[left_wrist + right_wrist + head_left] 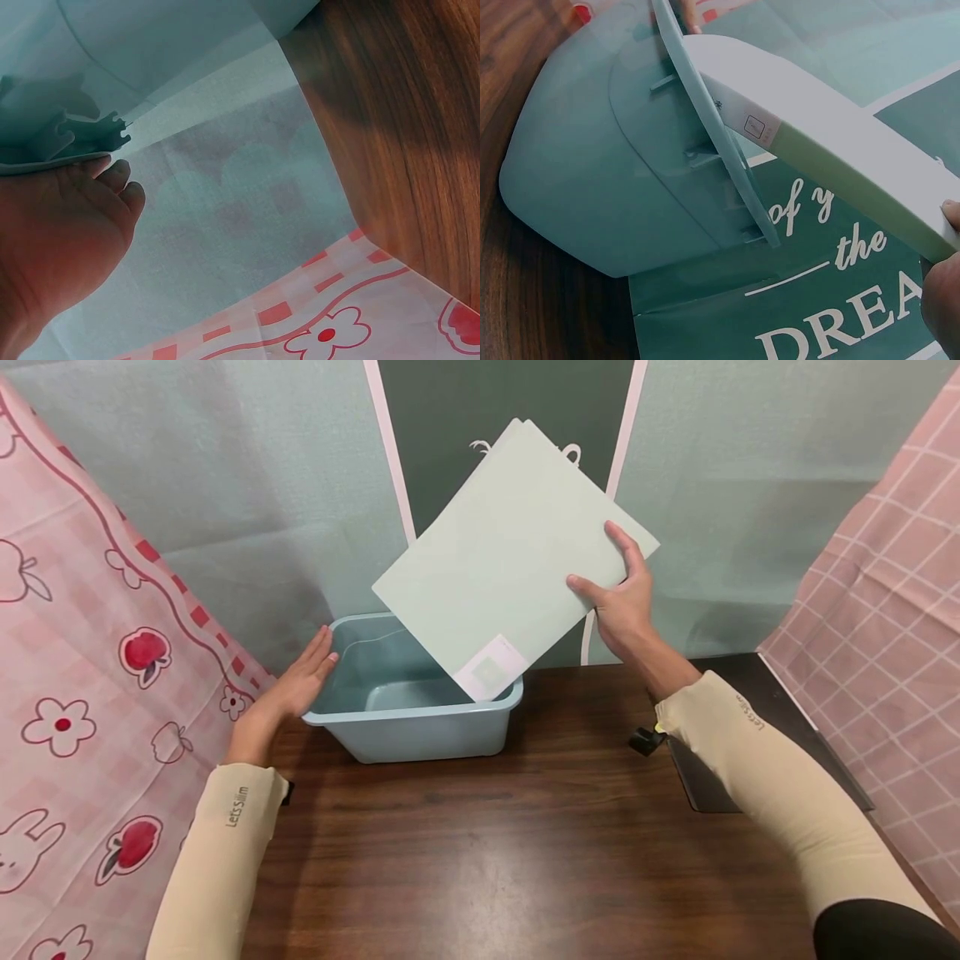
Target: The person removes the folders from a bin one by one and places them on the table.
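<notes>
A light blue plastic tub [420,731] stands on the table. My left hand [302,681] is at its left rim, fingers fairly straight; in the left wrist view the fingertips of that hand [71,232] sit right at the rim. My right hand [626,602] grips a pale green flat box [517,535] by its right edge, thumb and one finger showing on the front face. The box is tilted, its lower labelled corner overlapping the tub's front right rim. In the right wrist view its green narrow side [840,180] and white label [746,124] show.
The dark wooden table [480,860] extends in front of the tub. A black flat panel [712,768] lies at the right under the sleeved forearm. Behind hangs a green cloth [510,393] with lettering; pink patterned curtains [82,677] flank both sides.
</notes>
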### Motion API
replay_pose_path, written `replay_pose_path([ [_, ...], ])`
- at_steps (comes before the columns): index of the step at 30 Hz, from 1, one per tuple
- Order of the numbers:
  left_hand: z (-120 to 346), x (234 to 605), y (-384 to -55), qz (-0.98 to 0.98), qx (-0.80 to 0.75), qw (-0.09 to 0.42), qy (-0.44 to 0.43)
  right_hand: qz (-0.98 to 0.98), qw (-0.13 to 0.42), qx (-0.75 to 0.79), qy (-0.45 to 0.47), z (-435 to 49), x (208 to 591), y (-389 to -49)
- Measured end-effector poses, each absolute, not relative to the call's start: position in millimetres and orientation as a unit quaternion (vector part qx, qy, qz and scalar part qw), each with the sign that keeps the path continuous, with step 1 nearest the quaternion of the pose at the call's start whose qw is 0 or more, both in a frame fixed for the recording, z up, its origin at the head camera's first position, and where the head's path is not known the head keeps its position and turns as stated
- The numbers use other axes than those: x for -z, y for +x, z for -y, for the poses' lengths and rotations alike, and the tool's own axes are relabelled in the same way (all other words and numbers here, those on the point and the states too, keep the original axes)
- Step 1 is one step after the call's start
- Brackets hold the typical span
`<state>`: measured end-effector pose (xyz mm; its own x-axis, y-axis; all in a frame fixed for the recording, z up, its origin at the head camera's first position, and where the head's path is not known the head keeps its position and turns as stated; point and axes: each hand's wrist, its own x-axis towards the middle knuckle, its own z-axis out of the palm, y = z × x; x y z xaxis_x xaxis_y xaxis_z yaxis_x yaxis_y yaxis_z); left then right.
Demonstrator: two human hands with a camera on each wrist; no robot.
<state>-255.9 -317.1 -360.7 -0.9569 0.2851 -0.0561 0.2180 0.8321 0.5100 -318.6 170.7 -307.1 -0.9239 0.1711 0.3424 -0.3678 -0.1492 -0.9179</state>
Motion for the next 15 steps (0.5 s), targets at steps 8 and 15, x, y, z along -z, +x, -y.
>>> replay_pose_path([
  [8, 316, 360, -256, -0.955, -0.257, 0.067, 0.135, 0.602, 0.167, -0.776, 0.08, -181, 302, -316],
  [15, 314, 358, -255, -0.954, -0.259, 0.067, 0.134, 0.577, 0.167, -0.796, 0.075, -187, 301, -314],
])
